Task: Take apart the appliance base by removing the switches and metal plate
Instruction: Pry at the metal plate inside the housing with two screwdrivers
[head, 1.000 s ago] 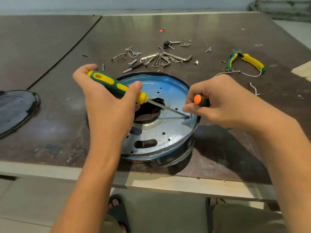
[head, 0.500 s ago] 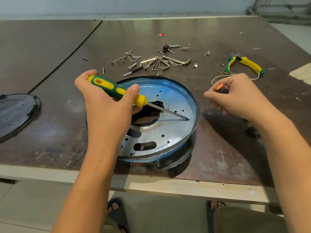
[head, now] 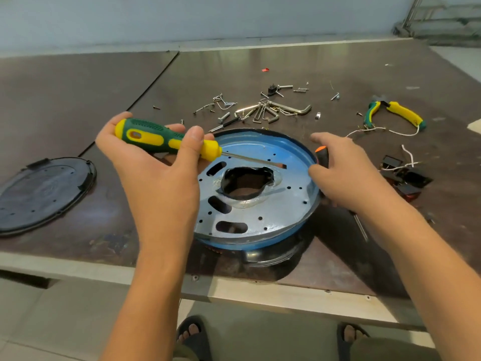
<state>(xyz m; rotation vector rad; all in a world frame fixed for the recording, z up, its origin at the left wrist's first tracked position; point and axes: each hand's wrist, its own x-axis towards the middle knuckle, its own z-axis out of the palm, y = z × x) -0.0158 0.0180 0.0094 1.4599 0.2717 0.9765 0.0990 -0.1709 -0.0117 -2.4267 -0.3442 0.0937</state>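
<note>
One metal plate (head: 282, 207) looked stiff, sharp-edged; likely best lifted by rim. Left hand (head: 156, 173) gripped green screwdriver (head: 161, 138), right hand (head: 348, 175) held black screwdriver (head: 322, 157).

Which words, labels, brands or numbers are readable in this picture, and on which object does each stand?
No text can be read.
Black lid: raised marks at its middle, too blurred to read.
Blue base: orange marks on its front edge, too small to read.
</note>
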